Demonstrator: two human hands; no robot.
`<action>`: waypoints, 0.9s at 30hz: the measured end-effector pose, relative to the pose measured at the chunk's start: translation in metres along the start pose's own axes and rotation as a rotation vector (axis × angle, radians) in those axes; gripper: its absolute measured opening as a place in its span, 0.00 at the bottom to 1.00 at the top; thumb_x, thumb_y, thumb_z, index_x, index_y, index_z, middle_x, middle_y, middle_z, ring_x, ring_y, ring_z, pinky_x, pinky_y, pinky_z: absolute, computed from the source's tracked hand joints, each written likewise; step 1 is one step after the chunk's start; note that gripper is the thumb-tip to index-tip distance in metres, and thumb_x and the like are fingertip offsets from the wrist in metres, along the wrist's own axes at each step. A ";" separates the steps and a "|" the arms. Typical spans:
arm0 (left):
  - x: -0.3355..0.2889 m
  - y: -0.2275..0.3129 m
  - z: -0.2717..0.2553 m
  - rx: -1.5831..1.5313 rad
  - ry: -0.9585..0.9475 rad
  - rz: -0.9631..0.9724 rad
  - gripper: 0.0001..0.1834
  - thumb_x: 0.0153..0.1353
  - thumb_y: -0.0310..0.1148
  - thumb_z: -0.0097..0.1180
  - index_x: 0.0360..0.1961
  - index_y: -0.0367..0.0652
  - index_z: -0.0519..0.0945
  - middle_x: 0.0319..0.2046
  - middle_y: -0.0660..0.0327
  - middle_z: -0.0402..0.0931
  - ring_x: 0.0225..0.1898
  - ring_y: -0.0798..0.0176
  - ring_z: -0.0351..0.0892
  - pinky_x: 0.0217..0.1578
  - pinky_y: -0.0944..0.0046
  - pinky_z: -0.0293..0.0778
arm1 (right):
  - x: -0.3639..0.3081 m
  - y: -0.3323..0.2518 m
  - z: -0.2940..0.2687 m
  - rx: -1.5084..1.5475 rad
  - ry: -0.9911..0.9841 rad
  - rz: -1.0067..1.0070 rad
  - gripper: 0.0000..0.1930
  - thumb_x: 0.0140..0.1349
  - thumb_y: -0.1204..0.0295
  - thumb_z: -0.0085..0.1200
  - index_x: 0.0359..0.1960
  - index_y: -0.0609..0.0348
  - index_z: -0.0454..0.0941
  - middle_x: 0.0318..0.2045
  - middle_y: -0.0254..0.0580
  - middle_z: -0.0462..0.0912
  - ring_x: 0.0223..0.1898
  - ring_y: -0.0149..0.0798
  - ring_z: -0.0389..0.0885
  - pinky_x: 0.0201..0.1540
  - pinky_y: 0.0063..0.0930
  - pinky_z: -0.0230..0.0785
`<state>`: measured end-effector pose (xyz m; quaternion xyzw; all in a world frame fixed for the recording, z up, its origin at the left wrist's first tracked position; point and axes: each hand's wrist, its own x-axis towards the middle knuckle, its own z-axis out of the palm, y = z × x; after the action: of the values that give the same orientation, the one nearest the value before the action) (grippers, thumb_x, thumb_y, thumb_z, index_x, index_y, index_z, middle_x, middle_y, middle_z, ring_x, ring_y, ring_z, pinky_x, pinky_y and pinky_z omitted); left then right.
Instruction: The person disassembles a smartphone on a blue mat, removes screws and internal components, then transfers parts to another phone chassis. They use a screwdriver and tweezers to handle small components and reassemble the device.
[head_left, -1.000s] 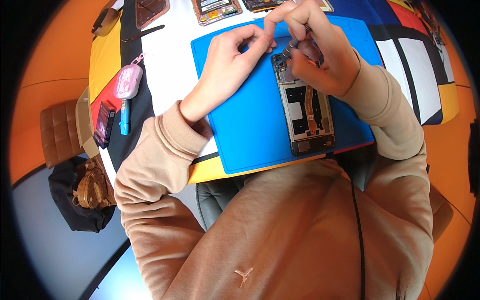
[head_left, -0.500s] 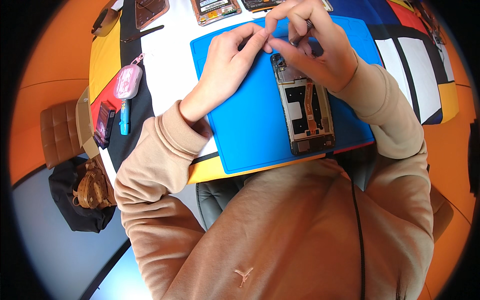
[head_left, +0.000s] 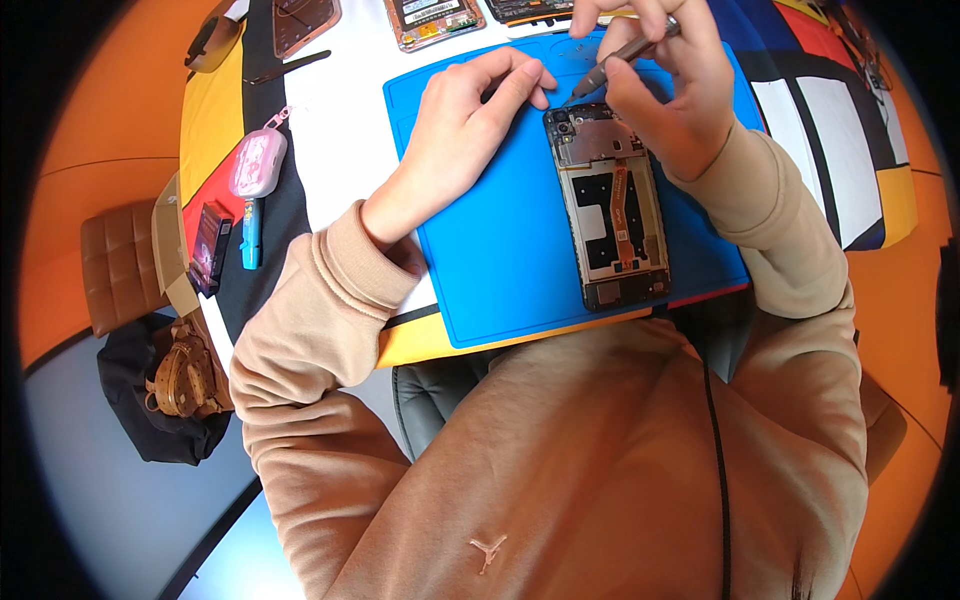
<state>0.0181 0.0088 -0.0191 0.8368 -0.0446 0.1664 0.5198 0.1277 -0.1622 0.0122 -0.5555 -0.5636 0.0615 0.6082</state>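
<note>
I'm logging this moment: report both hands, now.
Left hand: fingers curled; whether holding anything cannot be told.
Right hand: holding a slim pen-like tool.

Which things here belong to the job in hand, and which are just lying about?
Part of the job, it seems:
- opened phone
- blue mat
- pen-like tool in the right hand

Apparently just lying about:
- pink case
- small dark box
- brown bag

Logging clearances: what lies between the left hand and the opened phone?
In the head view, the blue mat shows between left hand and opened phone; the pen-like tool points in near the phone's top.
</note>
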 end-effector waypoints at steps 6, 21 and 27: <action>0.000 0.000 -0.001 0.038 -0.044 -0.008 0.15 0.70 0.39 0.49 0.39 0.41 0.84 0.26 0.62 0.82 0.27 0.69 0.78 0.30 0.72 0.70 | 0.002 0.006 -0.001 0.095 0.095 -0.007 0.16 0.53 0.87 0.45 0.39 0.54 0.57 0.41 0.44 0.71 0.34 0.21 0.65 0.41 0.13 0.61; -0.003 0.001 0.002 -0.019 0.025 -0.023 0.12 0.66 0.36 0.55 0.38 0.38 0.83 0.24 0.61 0.79 0.25 0.71 0.74 0.29 0.71 0.70 | -0.004 0.002 0.003 0.109 -0.244 -0.045 0.11 0.59 0.81 0.50 0.38 0.59 0.60 0.39 0.49 0.71 0.41 0.34 0.69 0.46 0.25 0.63; -0.003 0.001 0.002 0.002 0.026 -0.014 0.12 0.66 0.37 0.55 0.38 0.40 0.84 0.23 0.61 0.79 0.24 0.71 0.75 0.29 0.71 0.71 | 0.001 0.004 0.005 0.048 -0.255 -0.167 0.12 0.58 0.82 0.50 0.38 0.59 0.60 0.39 0.47 0.72 0.38 0.33 0.71 0.43 0.24 0.65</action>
<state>0.0150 0.0064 -0.0196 0.8354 -0.0320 0.1735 0.5205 0.1261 -0.1567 0.0088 -0.4798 -0.6788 0.0943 0.5478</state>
